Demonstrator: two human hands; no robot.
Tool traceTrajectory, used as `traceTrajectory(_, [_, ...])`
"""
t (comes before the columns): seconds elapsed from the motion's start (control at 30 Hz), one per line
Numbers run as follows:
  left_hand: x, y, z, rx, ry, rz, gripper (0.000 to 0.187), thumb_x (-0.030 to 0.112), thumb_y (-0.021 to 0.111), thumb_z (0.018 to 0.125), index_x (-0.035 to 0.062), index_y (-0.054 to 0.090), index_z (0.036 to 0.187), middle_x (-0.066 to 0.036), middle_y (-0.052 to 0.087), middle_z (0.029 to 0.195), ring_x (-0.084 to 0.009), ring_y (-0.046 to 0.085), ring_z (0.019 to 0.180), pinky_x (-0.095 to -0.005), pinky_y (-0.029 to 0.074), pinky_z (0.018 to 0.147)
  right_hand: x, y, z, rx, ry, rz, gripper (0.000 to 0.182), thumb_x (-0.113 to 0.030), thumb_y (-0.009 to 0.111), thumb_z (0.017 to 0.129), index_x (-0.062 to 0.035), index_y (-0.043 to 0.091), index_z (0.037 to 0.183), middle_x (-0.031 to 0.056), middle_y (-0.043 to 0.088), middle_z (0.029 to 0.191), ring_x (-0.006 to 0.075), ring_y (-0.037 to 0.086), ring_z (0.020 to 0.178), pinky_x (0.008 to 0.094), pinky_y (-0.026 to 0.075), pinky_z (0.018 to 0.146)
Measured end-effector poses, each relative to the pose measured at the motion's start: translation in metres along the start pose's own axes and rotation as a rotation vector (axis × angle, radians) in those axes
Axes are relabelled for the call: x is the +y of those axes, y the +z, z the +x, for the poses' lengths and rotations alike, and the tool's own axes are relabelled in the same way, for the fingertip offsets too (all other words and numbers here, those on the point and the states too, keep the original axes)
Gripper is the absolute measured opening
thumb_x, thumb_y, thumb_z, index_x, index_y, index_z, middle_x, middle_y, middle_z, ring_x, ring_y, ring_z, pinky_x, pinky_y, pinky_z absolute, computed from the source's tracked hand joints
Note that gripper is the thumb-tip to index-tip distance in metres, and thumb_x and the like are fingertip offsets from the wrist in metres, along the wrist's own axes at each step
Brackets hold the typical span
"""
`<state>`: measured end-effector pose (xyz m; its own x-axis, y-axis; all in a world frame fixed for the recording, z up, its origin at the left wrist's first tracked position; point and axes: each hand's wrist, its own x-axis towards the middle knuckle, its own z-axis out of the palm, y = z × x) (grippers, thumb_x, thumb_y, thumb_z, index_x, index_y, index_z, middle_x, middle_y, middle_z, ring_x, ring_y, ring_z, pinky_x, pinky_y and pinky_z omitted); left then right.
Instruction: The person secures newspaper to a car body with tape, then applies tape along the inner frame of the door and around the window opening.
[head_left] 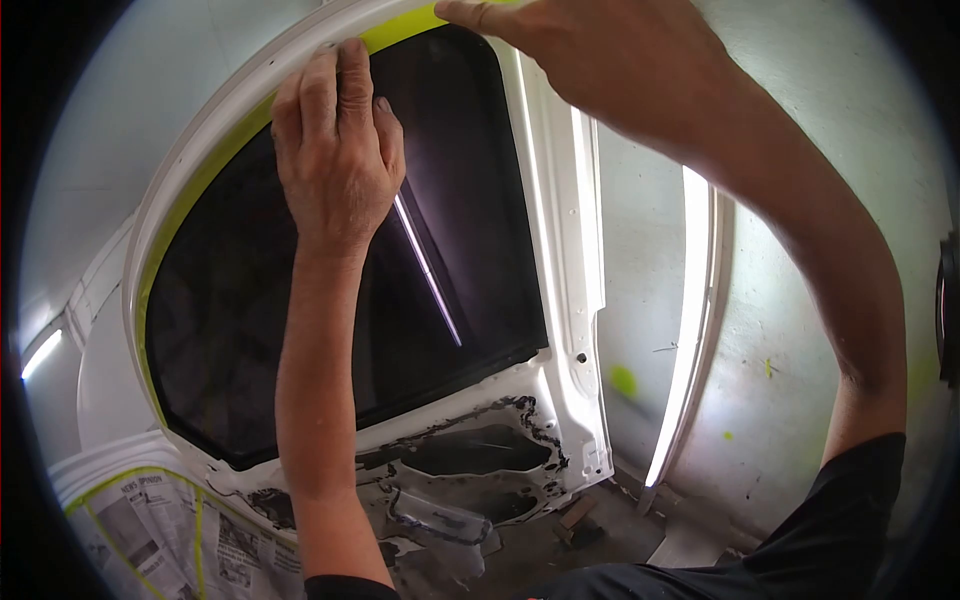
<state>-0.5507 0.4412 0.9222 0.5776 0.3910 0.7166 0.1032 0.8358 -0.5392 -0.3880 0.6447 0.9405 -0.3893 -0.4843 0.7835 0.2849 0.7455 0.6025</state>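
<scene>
A white vehicle door (pixel 570 330) with a dark window pane (pixel 450 250) stands in front of me. Yellow-green masking tape (pixel 400 30) runs along the inner edge of its curved upper frame (pixel 170 185). My left hand (pixel 340 150) presses its stretched fingers onto the tape at the top of the frame, palm toward the glass. Further right along the same strip, my right hand (pixel 545 35) holds the tape with one digit lying along it. The view's top edge cuts off its other fingers.
Newspaper (pixel 150 530) fastened with yellow-green tape covers a panel at lower left. Below the window, the door's inner panel has openings with black sealant (pixel 530 410) around them. A long bright light tube (pixel 680 330) stands against the pale wall (pixel 800 350), which has yellow-green paint spots.
</scene>
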Motion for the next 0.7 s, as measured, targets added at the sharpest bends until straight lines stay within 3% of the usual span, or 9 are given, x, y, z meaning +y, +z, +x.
traceTrajectory(0.07, [0.001,0.000,0.001,0.000,0.003,0.009,0.057,0.013,0.071,0.086,0.0036,0.061,0.142,-0.015,0.056,0.132,-0.0288,0.053,0.119,-0.0422,0.048,0.106,0.010,0.020,0.012,0.117,-0.018,-0.006,0.035,-0.011,0.051,0.104,-0.0001,0.063,0.136,0.0235,0.071,0.097,0.0241,0.072,0.067,0.0339,0.061,0.058])
traceTrajectory(0.27, [0.007,-0.002,0.006,-0.010,-0.016,0.040,0.058,0.015,0.074,0.085,0.0105,0.063,0.141,-0.013,0.055,0.126,-0.0296,0.053,0.116,-0.0433,0.051,0.101,0.018,-0.001,0.011,0.113,-0.056,0.248,0.028,-0.009,0.051,0.103,0.0029,0.069,0.121,0.0174,0.072,0.085,0.0239,0.072,0.069,0.0352,0.061,0.063])
traceTrajectory(0.33, [0.006,0.000,0.009,0.035,-0.012,0.034,0.059,0.015,0.075,0.081,0.0139,0.064,0.139,-0.011,0.056,0.120,-0.0301,0.054,0.110,-0.0438,0.052,0.094,0.021,-0.007,0.009,0.058,-0.052,0.320,0.027,-0.008,0.050,0.103,0.0036,0.069,0.120,0.0173,0.072,0.084,0.0238,0.071,0.069,0.0361,0.060,0.062])
traceTrajectory(0.47, [0.006,0.001,0.011,-0.025,-0.030,0.099,0.060,0.015,0.074,0.083,0.0215,0.063,0.141,-0.010,0.055,0.120,-0.0288,0.053,0.109,-0.0437,0.054,0.095,0.020,-0.025,0.017,-0.181,0.050,0.458,0.028,-0.005,0.049,0.103,0.0039,0.069,0.119,0.0172,0.072,0.083,0.0229,0.070,0.067,0.0372,0.058,0.060])
traceTrajectory(0.53, [0.007,-0.004,0.012,-0.114,-0.045,0.143,0.059,0.018,0.072,0.089,0.0254,0.060,0.146,-0.011,0.053,0.123,-0.0285,0.052,0.111,-0.0437,0.053,0.099,0.020,-0.024,0.014,-0.159,0.041,0.495,0.029,-0.004,0.047,0.102,0.0041,0.069,0.120,0.0170,0.072,0.084,0.0214,0.069,0.066,0.0359,0.057,0.058])
traceTrajectory(0.63, [0.007,-0.007,0.014,-0.146,-0.051,0.136,0.062,0.017,0.072,0.089,0.0313,0.058,0.148,-0.010,0.052,0.123,-0.0292,0.052,0.111,-0.0464,0.054,0.099,0.021,-0.017,0.002,-0.044,-0.010,0.548,0.030,-0.002,0.045,0.102,0.0044,0.068,0.121,0.0165,0.071,0.084,0.0188,0.066,0.065,0.0323,0.055,0.056])
traceTrajectory(0.7, [0.006,-0.007,0.015,-0.156,-0.041,0.144,0.064,0.016,0.073,0.088,0.0328,0.057,0.148,-0.009,0.052,0.123,-0.0294,0.051,0.112,-0.0477,0.053,0.101,0.021,-0.020,0.003,-0.133,0.020,0.629,0.031,-0.001,0.045,0.102,0.0045,0.067,0.123,0.0154,0.069,0.083,0.0179,0.064,0.063,0.0307,0.055,0.055])
